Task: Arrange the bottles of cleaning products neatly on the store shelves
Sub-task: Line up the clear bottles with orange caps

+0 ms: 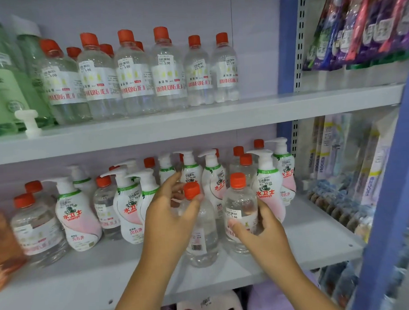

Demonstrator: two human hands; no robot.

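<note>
On the far left of the upper grey metal shelf (290, 104) stand pale green translucent bottles (5, 76), with a small white plastic tap (28, 121) just beside them at the shelf's front edge. To their right runs a row of clear plastic bottles with red screw caps and white labels (134, 73), upright and close together, some with more bottles behind them.

On the lower grey shelf (319, 232), an orange translucent container (1, 245) sits blurred at the far left edge. Next come clear red-capped bottles (35, 223) mixed in with white and pink pump-dispenser bottles (77, 214), the two kinds interleaved in an uneven cluster that reaches back to the rear wall.

Near the middle, the person's left hand (171, 217) grips the shoulder of a clear red-capped bottle with its barcode facing out (202, 239); the thumb presses just below the cap and the fingers curl round the far side. This bottle stands upright near the shelf's front edge. Just beside it on the right, a second clear red-capped bottle with a price sticker (241, 209) stands upright, and the right hand (265, 229) holds its lower body, thumb across the front label and fingers wrapped behind. More pump bottles (268, 187) stand behind both.

Further right, past the blue upright post (285, 45), purple and red packets (357, 26) hang above, and boxed goods in pale packaging (348, 153) fill the neighbouring bay.
</note>
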